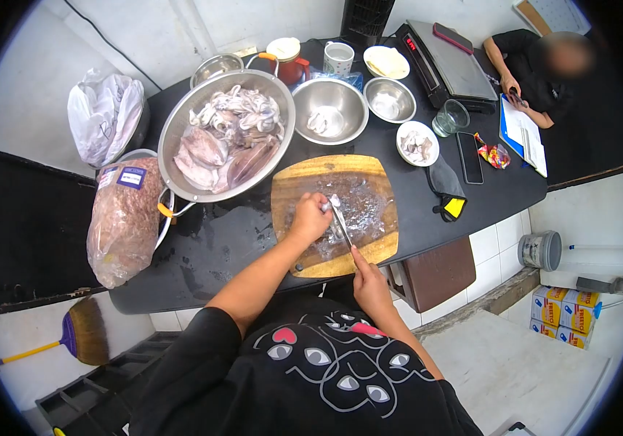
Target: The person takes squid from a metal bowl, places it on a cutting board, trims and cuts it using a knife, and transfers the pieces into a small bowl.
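My left hand [311,218] is closed over a pale piece of squid [335,200] on the wet wooden cutting board [286,185]. In my right hand [369,282] is a knife [341,224], gripped by its handle near the board's front edge. The blade slants up and left, its tip close to the squid piece by my left fingers. My left fingers hide part of what they hold. Beyond the board at the left, a large steel basin [170,134] holds whole squid [235,138]. A steel bowl [355,109] behind the board has a few pale pieces in it.
A white bowl of cut pieces [418,144], a glass [450,118], a phone [470,158] and a face mask [445,182] lie right of the board. A scale [449,62] stands behind. A bagged pink mass [128,218] sits left. Another person [536,65] sits at the far right.
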A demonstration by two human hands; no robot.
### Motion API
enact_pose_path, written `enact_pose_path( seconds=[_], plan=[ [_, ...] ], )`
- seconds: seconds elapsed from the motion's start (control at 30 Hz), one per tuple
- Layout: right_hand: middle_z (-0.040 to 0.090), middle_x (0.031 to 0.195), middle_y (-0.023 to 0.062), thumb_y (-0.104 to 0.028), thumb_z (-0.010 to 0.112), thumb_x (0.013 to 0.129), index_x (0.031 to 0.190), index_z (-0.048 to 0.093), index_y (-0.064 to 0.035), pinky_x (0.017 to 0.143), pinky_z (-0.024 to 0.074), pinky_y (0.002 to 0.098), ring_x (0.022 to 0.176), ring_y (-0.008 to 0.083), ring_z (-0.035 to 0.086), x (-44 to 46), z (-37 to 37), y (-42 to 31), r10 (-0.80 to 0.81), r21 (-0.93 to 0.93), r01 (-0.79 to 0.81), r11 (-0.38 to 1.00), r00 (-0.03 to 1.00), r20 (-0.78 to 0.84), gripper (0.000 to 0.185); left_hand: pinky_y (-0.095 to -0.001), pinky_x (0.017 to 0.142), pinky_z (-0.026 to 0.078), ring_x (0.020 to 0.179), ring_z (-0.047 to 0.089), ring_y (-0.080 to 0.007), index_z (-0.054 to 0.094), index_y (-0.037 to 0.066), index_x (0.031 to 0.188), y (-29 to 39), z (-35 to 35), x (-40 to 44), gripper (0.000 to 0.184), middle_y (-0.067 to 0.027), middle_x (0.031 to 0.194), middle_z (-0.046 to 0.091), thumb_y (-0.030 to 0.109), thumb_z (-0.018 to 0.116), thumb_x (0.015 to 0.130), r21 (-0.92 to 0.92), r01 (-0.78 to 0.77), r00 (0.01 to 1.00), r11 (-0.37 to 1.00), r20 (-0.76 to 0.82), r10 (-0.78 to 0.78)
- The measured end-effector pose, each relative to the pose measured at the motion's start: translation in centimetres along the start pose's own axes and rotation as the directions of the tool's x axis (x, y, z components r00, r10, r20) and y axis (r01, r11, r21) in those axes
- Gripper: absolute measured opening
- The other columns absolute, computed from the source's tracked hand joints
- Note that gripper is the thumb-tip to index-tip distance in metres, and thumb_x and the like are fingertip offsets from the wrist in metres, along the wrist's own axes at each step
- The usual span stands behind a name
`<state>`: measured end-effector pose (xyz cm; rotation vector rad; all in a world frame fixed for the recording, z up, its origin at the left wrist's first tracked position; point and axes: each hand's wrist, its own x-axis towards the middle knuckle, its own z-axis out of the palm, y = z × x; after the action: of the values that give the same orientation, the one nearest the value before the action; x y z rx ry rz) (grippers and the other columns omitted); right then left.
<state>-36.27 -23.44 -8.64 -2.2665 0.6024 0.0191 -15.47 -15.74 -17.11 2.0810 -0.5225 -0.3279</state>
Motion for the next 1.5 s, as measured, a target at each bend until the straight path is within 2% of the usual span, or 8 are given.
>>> enact_pose_path(
  seconds=[0.23, 0.33, 0.43, 0.73, 0.83, 0.97, 1.23, 1.5],
  plan=[
    [0.060, 0.087, 0.0254, 0.001, 0.051, 0.088, 0.139, 0.048, -0.0135, 0.075, 0.0473, 0.0472, 0.082, 0.0430, 0.060, 0.4, 0.0, 0.4, -0.009, -0.008, 0.009, 1.000, 1.000, 0.004, 0.054, -0.0390, 0.069, 0.051, 0.074, 0.061, -0.0310, 0.063, 0.001, 0.087, 0.9, -0.3, 0.0, 0.021, -0.0159, 0.084, 0.058, 0.005, 0.073, 0.069, 0.017, 0.029, 0.999, 0.999, 0.017, -0.029],
    [0.056, 0.084, 0.0219, -0.004, 0.053, 0.087, 0.143, 0.042, -0.0220, 0.072, 0.0475, 0.0510, 0.080, 0.0421, 0.059, 0.7, 0.4, 0.9, -0.056, -0.026, 0.055, 0.998, 0.998, -0.016, 0.060, -0.0392, 0.069, 0.051, 0.074, 0.060, -0.0311, 0.062, 0.001, 0.086, 1.2, -0.4, 0.0, 0.021, -0.0159, 0.084, 0.058, 0.004, 0.072, 0.068, 0.013, 0.027, 1.000, 1.000, 0.015, -0.027],
    [0.060, 0.088, 0.0259, 0.002, 0.052, 0.086, 0.139, 0.048, -0.0131, 0.075, 0.0471, 0.0480, 0.083, 0.0434, 0.059, 1.5, 0.5, 0.5, -0.070, -0.002, 0.070, 0.998, 0.997, -0.038, 0.055, -0.0394, 0.069, 0.051, 0.074, 0.060, -0.0315, 0.062, 0.001, 0.085, 1.2, -0.4, 0.0, 0.020, -0.0161, 0.083, 0.057, 0.004, 0.072, 0.068, 0.026, 0.024, 1.000, 0.999, 0.013, -0.024],
    [0.058, 0.084, 0.0261, 0.003, 0.051, 0.086, 0.141, 0.046, -0.0125, 0.074, 0.0463, 0.0485, 0.080, 0.0433, 0.058, 1.6, 0.6, 0.5, -0.084, 0.021, 0.085, 0.996, 0.996, -0.028, 0.057, -0.0414, 0.069, 0.050, 0.074, 0.060, -0.0347, 0.061, 0.001, 0.084, 1.3, -0.2, -0.1, 0.019, -0.0178, 0.084, 0.056, 0.004, 0.071, 0.068, 0.032, 0.030, 1.000, 0.999, -0.008, -0.030],
    [0.057, 0.083, 0.0255, 0.002, 0.051, 0.086, 0.142, 0.044, -0.0129, 0.073, 0.0458, 0.0484, 0.079, 0.0429, 0.058, 0.3, 0.0, 0.1, -0.008, -0.010, 0.008, 1.000, 1.000, 0.023, 0.058, -0.0420, 0.070, 0.050, 0.076, 0.060, -0.0358, 0.061, 0.001, 0.085, 1.2, 0.0, -0.1, 0.019, -0.0183, 0.085, 0.056, 0.004, 0.071, 0.069, 0.022, 0.043, 0.999, 0.999, -0.010, -0.043],
    [0.056, 0.082, 0.0243, 0.002, 0.051, 0.087, 0.143, 0.042, -0.0136, 0.073, 0.0458, 0.0479, 0.079, 0.0426, 0.057, 0.7, 0.6, -0.1, -0.020, -0.036, 0.020, 0.999, 1.000, 0.002, 0.059, -0.0423, 0.073, 0.050, 0.080, 0.059, -0.0372, 0.061, 0.001, 0.086, 1.4, -0.3, 0.0, 0.020, -0.0189, 0.087, 0.056, 0.004, 0.070, 0.069, 0.055, -0.017, 1.000, 0.998, -0.013, 0.018],
    [0.055, 0.084, 0.0238, 0.002, 0.050, 0.088, 0.144, 0.041, -0.0136, 0.072, 0.0459, 0.0473, 0.079, 0.0424, 0.057, 1.5, 2.2, 0.4, -0.055, -0.047, 0.053, 0.997, 0.997, -0.049, 0.059, -0.0426, 0.075, 0.049, 0.083, 0.058, -0.0375, 0.061, 0.001, 0.089, 1.9, -0.5, 0.0, 0.023, -0.0192, 0.091, 0.055, 0.005, 0.071, 0.069, 0.069, 0.023, 1.000, 0.997, 0.014, -0.024],
    [0.054, 0.085, 0.0235, 0.003, 0.050, 0.088, 0.145, 0.039, -0.0126, 0.074, 0.0456, 0.0471, 0.081, 0.0417, 0.057, 1.7, 2.6, 0.3, -0.031, -0.076, 0.028, 0.997, 0.999, -0.032, 0.060, -0.0434, 0.076, 0.049, 0.084, 0.058, -0.0384, 0.059, 0.002, 0.087, 2.3, -0.7, 0.1, 0.023, -0.0189, 0.090, 0.054, 0.006, 0.071, 0.069, 0.098, 0.039, 0.998, 0.994, 0.037, -0.043]
  ],
)
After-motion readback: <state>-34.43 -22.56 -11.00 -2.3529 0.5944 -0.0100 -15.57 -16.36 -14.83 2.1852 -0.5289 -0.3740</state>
